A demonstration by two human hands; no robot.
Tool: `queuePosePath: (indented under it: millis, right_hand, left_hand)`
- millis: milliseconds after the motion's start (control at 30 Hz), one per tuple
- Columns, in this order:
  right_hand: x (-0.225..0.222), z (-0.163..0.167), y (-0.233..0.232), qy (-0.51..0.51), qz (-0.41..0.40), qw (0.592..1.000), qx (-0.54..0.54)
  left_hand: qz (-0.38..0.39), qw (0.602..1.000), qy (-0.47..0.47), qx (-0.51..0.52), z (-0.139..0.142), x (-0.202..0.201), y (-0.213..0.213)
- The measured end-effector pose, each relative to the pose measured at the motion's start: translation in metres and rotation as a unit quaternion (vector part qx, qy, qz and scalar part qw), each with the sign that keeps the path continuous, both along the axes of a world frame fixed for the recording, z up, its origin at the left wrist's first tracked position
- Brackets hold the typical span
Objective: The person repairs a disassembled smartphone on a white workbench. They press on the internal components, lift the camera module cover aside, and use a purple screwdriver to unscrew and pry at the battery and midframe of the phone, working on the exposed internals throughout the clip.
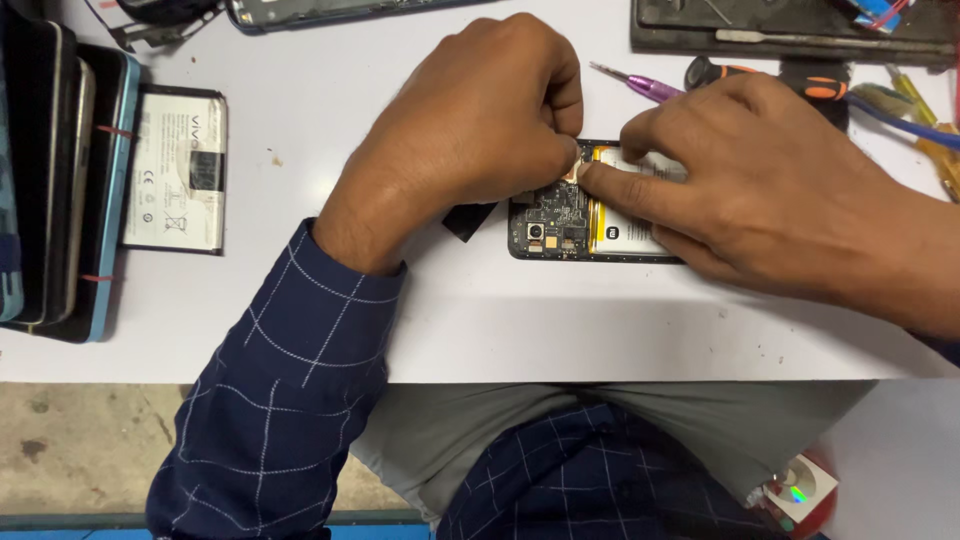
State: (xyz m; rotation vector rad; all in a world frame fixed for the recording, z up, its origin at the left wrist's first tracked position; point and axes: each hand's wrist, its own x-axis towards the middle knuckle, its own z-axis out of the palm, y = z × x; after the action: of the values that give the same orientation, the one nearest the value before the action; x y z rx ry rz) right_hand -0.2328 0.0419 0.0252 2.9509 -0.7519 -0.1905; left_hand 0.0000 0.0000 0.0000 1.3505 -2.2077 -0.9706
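Phone: opened phone (560, 215), back cover off, lying flat on the white bench (500, 320) right under both your hands, board and battery face up.
Left grip: your left hand (470, 120) is curled into a loose fist, thumb and forefinger pressed together on a small copper-coloured flex tab (573, 172) at the top edge of the board. Can't tell if the tab is truly pinched or just pressed, your knuckles hide it.
Right grip: your right hand (790, 180) lies flat over the battery (625, 215), forefinger tip pushed down just beside the left pinch, other fingers spread and holding the frame still.
Handling, phone: light, stiff, thin, and likely to slide on the smooth bench, so keep the flat palm on it.
Handling, board: the circuit board (550, 215) below the pinch is fragile, so I'd keep fingers on the frame edges, not on the chips or camera.
Handling, tab: soft, thin, tears easily; take it by its free end, close to the connector.
Handling, battery: slightly soft pouch, don't bend or poke it.
Beside the grip: black scrap (468, 220) just left of the phone, purple-handled screwdriver (640, 84) beyond the right fingers.
Well left of the grip: loose battery (178, 168), stack of phones (60, 180).
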Motion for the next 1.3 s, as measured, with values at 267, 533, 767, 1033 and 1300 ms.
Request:
queuePosePath:
  millis: [267, 533, 767, 1033, 1300]
  right_hand:
    - [-0.002, 0.000, 0.001, -0.043, 0.000, 0.999, -0.002]
    - [-0.001, 0.000, 0.008, -0.119, -0.026, 0.992, 0.020]
    - [-0.013, 0.006, 0.019, -0.173, -0.075, 0.982, 0.023]
    - [-0.013, -0.005, 0.056, -0.187, -0.130, 0.974, -0.016]
    - [-0.013, -0.009, 0.057, -0.203, -0.129, 0.971, 0.010]
  left_hand:
    - [0.001, 1.000, 0.022, 0.022, 0.004, 0.002, -0.001]
    - [-0.007, 0.999, 0.040, 0.000, -0.003, 0.004, -0.003]
    - [-0.015, 1.000, 0.002, -0.025, 0.006, 0.001, 0.002]
    - [-0.009, 0.998, -0.054, -0.001, 0.012, -0.004, 0.007]
    - [-0.009, 0.999, -0.033, -0.015, 0.016, -0.006, 0.008]
